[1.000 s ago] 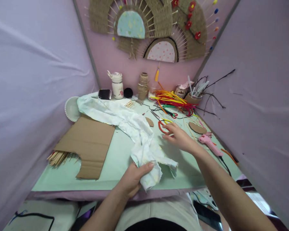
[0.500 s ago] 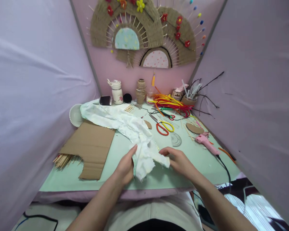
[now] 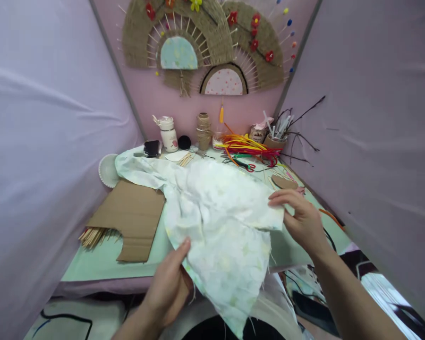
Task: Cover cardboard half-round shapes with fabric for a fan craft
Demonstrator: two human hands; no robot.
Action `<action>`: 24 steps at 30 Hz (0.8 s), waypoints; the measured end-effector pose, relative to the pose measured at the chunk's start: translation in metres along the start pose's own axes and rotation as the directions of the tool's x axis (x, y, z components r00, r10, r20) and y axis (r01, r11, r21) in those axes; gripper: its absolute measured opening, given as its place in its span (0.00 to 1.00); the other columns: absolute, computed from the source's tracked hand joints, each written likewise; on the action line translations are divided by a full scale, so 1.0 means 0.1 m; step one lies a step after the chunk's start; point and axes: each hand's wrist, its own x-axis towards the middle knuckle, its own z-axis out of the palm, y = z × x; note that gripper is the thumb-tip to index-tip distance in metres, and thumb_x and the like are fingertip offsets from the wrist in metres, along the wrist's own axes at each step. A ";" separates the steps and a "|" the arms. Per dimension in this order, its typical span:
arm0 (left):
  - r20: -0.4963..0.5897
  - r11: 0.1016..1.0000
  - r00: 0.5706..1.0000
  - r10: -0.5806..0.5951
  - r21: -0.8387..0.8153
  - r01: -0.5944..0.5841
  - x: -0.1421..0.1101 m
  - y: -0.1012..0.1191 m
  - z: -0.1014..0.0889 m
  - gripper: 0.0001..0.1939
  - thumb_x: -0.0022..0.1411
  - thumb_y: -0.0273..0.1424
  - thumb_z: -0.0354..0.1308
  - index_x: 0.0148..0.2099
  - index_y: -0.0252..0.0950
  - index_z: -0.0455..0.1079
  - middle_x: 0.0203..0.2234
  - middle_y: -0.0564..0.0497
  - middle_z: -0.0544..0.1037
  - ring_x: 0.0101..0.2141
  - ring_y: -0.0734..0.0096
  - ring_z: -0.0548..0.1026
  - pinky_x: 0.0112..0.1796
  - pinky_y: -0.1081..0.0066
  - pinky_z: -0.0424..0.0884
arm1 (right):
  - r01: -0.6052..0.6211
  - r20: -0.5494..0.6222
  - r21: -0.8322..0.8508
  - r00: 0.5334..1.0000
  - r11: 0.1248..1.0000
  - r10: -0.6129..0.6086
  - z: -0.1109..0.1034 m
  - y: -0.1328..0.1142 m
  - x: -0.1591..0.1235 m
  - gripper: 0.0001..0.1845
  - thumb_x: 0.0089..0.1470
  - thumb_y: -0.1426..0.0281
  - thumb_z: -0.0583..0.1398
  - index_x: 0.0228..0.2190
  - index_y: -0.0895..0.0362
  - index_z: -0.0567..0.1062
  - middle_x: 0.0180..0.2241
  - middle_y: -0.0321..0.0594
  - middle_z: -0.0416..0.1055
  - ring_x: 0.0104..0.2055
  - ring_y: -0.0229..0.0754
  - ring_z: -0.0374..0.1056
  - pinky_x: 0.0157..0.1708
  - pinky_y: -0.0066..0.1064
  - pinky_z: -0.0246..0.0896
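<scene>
A pale green and white patterned cloth [image 3: 219, 208] with frayed edges spreads between my hands, its lower corner drooping over the table's front edge toward my lap. My left hand [image 3: 170, 285] grips its left edge, thumb on top and the other fingers underneath. At the right, my right hand [image 3: 301, 217] pinches the cloth's right corner. The far end of the fabric trails to the back left, beside a white bowl [image 3: 108, 171]. Scissors and the protractor seen earlier are now hidden beneath the cloth.
Cut cardboard [image 3: 134, 212] lies over thin wooden sticks [image 3: 94, 237] at left. Along the back stand a white bottle [image 3: 169, 137], a twine spool [image 3: 203, 132], coloured pipe cleaners [image 3: 246, 146] and a pot [image 3: 275, 140] of glue sticks. Decorated woven fans [image 3: 219, 42] hang behind.
The bunched cloth has been opened out wide. My right hand has moved right and up with its corner; my left hand has come slightly nearer and left. Cloth now covers the scissors.
</scene>
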 end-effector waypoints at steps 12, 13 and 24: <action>0.161 0.807 0.871 -0.464 0.483 0.341 -0.01 -0.45 -0.37 0.24 0.62 0.47 0.56 0.46 0.30 0.75 0.41 0.35 0.80 0.37 0.59 0.80 0.37 0.66 0.74 | -0.108 0.326 -0.156 0.933 0.982 0.154 -0.02 0.51 -0.63 0.14 0.47 0.79 0.52 0.27 0.52 0.74 0.36 0.41 0.76 0.42 0.49 0.70 0.45 0.44 0.62; 0.182 0.749 0.858 -0.481 0.594 0.294 -0.04 -0.40 -0.38 0.22 0.62 0.45 0.57 0.45 0.31 0.76 0.40 0.36 0.81 0.36 0.61 0.80 0.37 0.67 0.73 | -0.108 0.319 -0.153 0.935 0.982 0.153 -0.04 0.51 -0.64 0.13 0.47 0.79 0.52 0.27 0.52 0.74 0.36 0.41 0.76 0.42 0.49 0.70 0.45 0.44 0.62; 0.594 -0.087 0.787 -0.167 0.786 -0.612 -0.09 -0.15 -0.27 0.27 0.56 0.26 0.64 0.58 0.46 0.67 0.59 0.47 0.70 0.59 0.55 0.66 0.58 0.56 0.64 | -0.144 0.297 -0.140 0.938 0.980 0.180 -0.15 0.52 -0.68 0.14 0.50 0.78 0.52 0.30 0.52 0.75 0.38 0.41 0.76 0.44 0.49 0.69 0.45 0.43 0.64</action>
